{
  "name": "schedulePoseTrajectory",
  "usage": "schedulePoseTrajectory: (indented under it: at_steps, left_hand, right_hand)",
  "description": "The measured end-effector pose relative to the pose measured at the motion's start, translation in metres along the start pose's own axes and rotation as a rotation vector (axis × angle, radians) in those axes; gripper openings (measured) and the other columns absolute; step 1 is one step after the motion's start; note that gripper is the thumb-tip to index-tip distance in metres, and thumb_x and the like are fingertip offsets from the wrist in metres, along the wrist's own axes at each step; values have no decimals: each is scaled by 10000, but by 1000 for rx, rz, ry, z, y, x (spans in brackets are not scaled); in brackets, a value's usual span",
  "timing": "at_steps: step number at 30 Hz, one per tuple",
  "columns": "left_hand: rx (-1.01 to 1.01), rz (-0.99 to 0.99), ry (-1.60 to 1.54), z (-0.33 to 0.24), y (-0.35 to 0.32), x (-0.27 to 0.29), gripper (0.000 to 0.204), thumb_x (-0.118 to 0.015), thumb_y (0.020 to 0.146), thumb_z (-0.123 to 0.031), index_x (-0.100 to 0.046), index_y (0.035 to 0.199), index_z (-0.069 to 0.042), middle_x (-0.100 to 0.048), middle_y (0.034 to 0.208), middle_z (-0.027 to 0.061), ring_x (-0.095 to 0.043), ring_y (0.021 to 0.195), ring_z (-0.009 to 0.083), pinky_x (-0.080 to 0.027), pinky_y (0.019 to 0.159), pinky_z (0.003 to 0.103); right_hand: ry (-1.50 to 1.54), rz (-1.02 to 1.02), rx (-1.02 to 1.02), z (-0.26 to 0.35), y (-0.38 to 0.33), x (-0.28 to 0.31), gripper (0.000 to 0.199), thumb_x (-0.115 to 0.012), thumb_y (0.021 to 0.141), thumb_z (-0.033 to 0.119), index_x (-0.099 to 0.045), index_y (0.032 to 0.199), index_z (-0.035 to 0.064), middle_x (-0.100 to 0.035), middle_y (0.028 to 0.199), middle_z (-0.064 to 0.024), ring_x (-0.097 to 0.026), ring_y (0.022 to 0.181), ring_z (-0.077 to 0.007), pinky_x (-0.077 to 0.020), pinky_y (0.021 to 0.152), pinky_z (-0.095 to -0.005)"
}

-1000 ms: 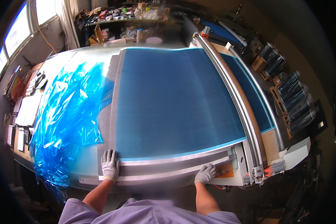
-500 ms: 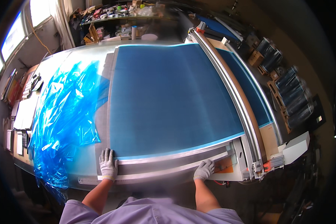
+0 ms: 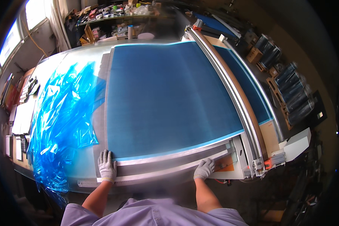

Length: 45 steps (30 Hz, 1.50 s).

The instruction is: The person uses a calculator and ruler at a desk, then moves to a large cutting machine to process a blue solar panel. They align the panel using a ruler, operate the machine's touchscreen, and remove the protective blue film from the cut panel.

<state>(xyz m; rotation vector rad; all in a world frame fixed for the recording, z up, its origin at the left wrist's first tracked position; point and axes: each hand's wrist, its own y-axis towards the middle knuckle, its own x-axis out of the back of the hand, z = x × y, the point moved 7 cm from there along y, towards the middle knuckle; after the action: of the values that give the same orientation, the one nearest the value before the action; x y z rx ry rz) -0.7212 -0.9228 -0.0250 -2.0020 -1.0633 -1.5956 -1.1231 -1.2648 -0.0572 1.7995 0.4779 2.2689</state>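
Note:
A large dark blue sheet (image 3: 169,98) with a light blue border lies flat on the table before me. Pale strips (image 3: 158,167) run along its near edge over a grey band. My left hand (image 3: 107,167), in a light knitted glove, rests on the sheet's near left corner, fingers stretched forward. Beneath its wrist side lies a clear ruler (image 3: 87,184) along the table edge. My right hand (image 3: 204,169), gloved alike, lies at the right end of the nearer pale strip, fingers slightly bent and partly foreshortened; nothing shows in its grip.
Crumpled blue film (image 3: 64,124) covers the table's left part and hangs over its front edge. Metal and brown rollers (image 3: 233,90) cross the sheet at right. An orange piece (image 3: 225,165) lies beside my right hand. Behind stands a cluttered shelf (image 3: 120,19); wrapped rolls (image 3: 295,90) stand at far right.
The whole view has shifted slightly, with the table and things on it sitting a little farther left. Both hands keep about the same places on the sheet's near edge.

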Motion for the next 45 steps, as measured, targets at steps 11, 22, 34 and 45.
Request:
schedulePoseTrajectory:
  at_steps: [11, 22, 34, 45]
  left_hand:
    - [-5, 1, -2, 0, 1, -1, 580, -606, 917, -235, -476, 1444, -31, -415, 1542, 188, -330, 1447, 413, -230, 1200, 531]
    - [-14, -4, 29, -1, 0, -6, 569, -606, 922, -211, -475, 1448, -37, -407, 1549, 191, -344, 1439, 408, -236, 1204, 517]
    - [-27, 6, 50, -3, 1, -9, 545, -589, 927, -168, -488, 1449, -44, -407, 1561, 160, -331, 1453, 395, -243, 1208, 500]
    - [-36, 26, 65, -4, 0, -15, 531, -553, 962, -192, -469, 1467, -49, -414, 1550, 182, -333, 1448, 413, -260, 1207, 492]
  right_hand:
    - [-2, 8, -8, 0, 2, -2, 335, -572, 955, 306, -520, 1216, 102, -514, 1359, -181, -484, 1258, -399, -378, 1034, -528]
    - [-22, 62, -40, -2, 3, -2, 383, -546, 949, 320, -511, 1264, 105, -506, 1366, -176, -488, 1229, -399, -379, 1014, -533]
    - [43, 55, -60, -1, 4, 4, 359, -639, 925, 282, -535, 1218, 103, -499, 1358, -166, -464, 1262, -382, -372, 1028, -526]
    - [131, 81, -78, -4, 9, 8, 365, -606, 946, 270, -548, 1249, 74, -531, 1339, -182, -494, 1223, -398, -386, 1013, -523]
